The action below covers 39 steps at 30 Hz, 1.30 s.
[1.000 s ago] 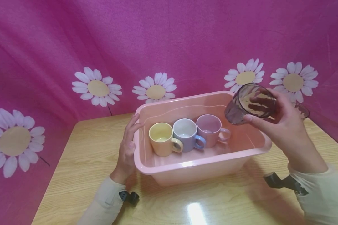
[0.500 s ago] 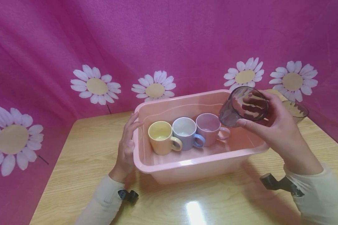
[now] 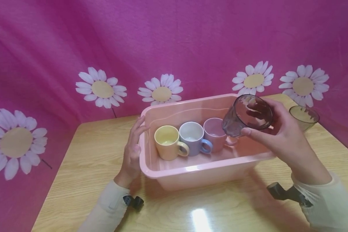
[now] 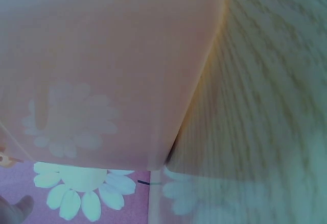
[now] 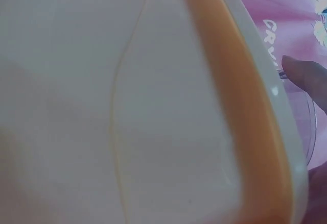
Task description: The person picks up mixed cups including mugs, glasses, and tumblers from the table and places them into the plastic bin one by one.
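In the head view my right hand (image 3: 290, 138) grips a smoky purple-brown glass tumbler (image 3: 235, 119), thumb on the near side and fingers behind. The tumbler is tilted, mouth toward me, over the right part of a pink plastic tub (image 3: 206, 166). My left hand (image 3: 131, 153) rests against the tub's left rim with extended fingers, fingertips at the edge. Inside the tub a yellow mug (image 3: 163, 149), a blue mug (image 3: 189, 146) and a pink mug (image 3: 213, 141) stand upright in a row, handles pointing right. In the right wrist view the tub wall (image 5: 168, 106) hides most of the tumbler (image 5: 305, 117).
A second smoky glass (image 3: 304, 120) stands on the wooden table (image 3: 95, 161) behind my right hand. A magenta cloth (image 3: 174, 38) with white daisies hangs behind and beside the table. Light glares off the tabletop in front of the tub.
My right hand has moved the tumbler left and lower over the tub, revealing more of the second glass. The left hand stays on the rim.
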Each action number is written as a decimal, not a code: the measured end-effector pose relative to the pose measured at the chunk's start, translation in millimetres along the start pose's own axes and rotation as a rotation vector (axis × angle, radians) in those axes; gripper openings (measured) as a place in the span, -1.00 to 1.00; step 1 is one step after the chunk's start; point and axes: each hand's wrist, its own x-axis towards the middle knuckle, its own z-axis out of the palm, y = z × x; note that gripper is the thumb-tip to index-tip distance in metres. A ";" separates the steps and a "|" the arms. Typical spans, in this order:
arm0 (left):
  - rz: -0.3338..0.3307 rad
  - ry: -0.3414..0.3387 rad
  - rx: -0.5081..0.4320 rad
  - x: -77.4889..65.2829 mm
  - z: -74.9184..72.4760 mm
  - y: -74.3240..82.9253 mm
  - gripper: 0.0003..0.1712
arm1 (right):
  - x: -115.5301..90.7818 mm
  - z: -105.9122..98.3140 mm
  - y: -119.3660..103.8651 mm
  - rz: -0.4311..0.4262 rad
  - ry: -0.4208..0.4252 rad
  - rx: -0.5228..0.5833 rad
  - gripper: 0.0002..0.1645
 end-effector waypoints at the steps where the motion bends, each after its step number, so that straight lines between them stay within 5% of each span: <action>1: 0.001 0.000 0.000 0.1 -0.2 -0.4 -0.30 | 0.6 0.8 -0.2 -0.004 -0.003 0.003 -0.11; 12: 0.020 0.003 -0.013 -2.5 3.6 -0.5 -0.29 | 0.5 2.8 3.3 -0.009 -0.017 -0.035 0.02; 20: 0.022 0.007 -0.016 -7.1 6.1 -0.8 -0.25 | 4.5 8.5 -2.8 0.015 -0.118 -0.096 0.00; 29: 0.014 0.012 -0.029 0.4 2.3 0.6 -0.22 | 17.0 14.7 -14.9 -0.057 -0.198 -0.145 0.03; 39: 0.017 -0.003 -0.009 0.7 0.4 2.3 -0.24 | 27.6 21.0 -25.9 -0.044 -0.339 -0.080 -0.05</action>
